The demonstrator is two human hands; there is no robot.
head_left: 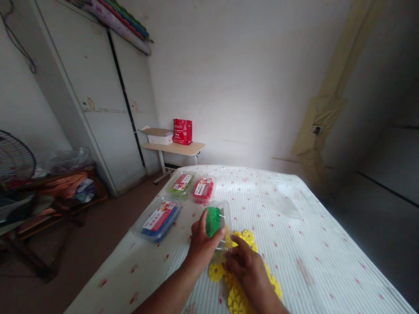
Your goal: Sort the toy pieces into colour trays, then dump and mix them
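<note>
My left hand [204, 237] grips a clear plastic box [225, 209], its thumb across the near side and its fingers along the left. Inside the box lies a bunch of green pieces [213, 220], with some yellow showing at the right end. Close against the box's right side is my right hand [245, 264], its fingers curled; whatever they pinch is hidden. Yellow flower-shaped plastic pieces [237, 296] are spread on the table under and around that hand, and a single yellow piece [216, 272] rests below the box.
Three lidded boxes with labels stand on the left: blue pieces [160, 220], green pieces [181, 183] and red pieces [203, 188]. A clear plastic container or lid [290, 203] lies on the right of the table [314, 248]. Behind, a small table [186, 149] bears a red bag [182, 131].
</note>
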